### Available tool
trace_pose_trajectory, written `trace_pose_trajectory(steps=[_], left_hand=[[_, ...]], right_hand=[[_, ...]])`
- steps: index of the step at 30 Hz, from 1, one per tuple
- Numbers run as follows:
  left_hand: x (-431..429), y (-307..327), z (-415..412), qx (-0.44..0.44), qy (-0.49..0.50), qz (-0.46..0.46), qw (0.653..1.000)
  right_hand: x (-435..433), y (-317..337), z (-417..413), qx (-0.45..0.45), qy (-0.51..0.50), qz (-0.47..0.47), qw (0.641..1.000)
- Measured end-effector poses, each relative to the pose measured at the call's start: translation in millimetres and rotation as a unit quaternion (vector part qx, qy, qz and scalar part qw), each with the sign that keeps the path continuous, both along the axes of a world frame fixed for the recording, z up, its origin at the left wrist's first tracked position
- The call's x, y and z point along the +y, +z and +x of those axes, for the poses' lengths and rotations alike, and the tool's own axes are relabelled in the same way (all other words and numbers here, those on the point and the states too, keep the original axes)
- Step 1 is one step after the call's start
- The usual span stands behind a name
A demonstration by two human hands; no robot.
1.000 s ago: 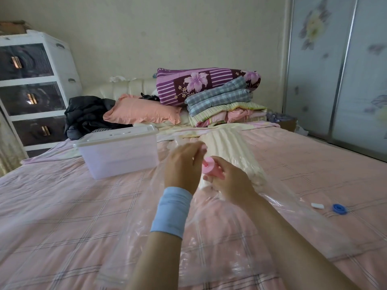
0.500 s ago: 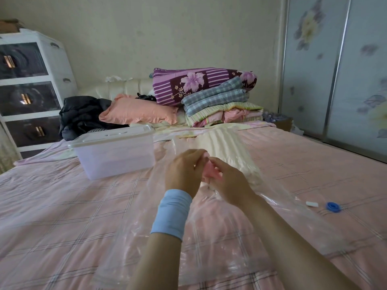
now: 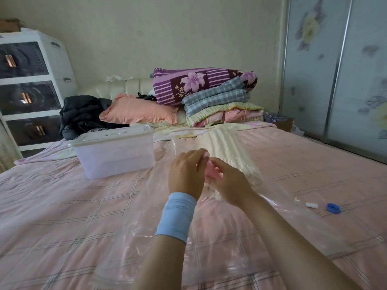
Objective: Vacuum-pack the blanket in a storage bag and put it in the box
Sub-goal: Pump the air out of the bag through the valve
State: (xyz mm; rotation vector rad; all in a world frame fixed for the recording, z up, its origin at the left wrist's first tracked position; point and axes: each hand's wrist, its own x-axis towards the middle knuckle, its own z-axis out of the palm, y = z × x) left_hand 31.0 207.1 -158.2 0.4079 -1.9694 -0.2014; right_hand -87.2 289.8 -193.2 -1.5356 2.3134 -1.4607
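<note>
Closing together, left hand [image 3: 186, 174] and right hand [image 3: 229, 184] pinch the pink cap [image 3: 212, 174] between curled fingers, above the bag [image 3: 134, 237].

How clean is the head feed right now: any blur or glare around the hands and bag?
Head view throughout: the left hand, right hand and the pink piece between them are motion-smeared; the clear bag carries pale glare streaks; the wardrobe rail leans from wide-angle distortion; light is soft, shadows faint.
</note>
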Motion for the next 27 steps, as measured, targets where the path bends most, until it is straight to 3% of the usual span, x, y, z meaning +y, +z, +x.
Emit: trace_pose_trajectory(steps=[5,9,12,15,17,20,22,25,26,27], left_hand=[[8,72,21,0.171,0.029,-0.140,0.975],[8,78,27,0.239,0.014,-0.129,0.962],[2,40,7,0.135,-0.008,-0.072,0.988],[2,-3,-6,-0.022,-0.073,0.088,0.993],[-1,-8,-6,-0.036,-0.122,0.170,0.977],[-5,3,-2,-0.048,-0.155,0.210,0.964],[-2,3,-3,-0.052,-0.216,0.305,0.926],[4,-9,-8,-0.017,-0.342,0.482,0.806],[4,-12,-11,-0.008,-0.362,0.511,0.780],[4,-14,-14,-0.011,-0.367,0.512,0.776]], right_hand=[[3,0,-9,-0.023,-0.012,-0.017,1.000],[3,-2,-8,-0.020,-0.002,-0.005,1.000],[1,-1,-6,-0.011,-0.009,-0.018,1.000],[3,0,-7,-0.026,0.001,0.000,1.000],[4,-1,-7,-0.033,0.006,0.015,0.999],[7,1,-7,-0.027,0.010,0.008,1.000],[12,6,-6,-0.035,0.021,-0.004,0.999],[22,20,-2,-0.030,0.005,-0.062,0.998],[25,23,-3,-0.014,-0.013,-0.081,0.997],[26,26,-5,0.007,-0.031,-0.092,0.995]])
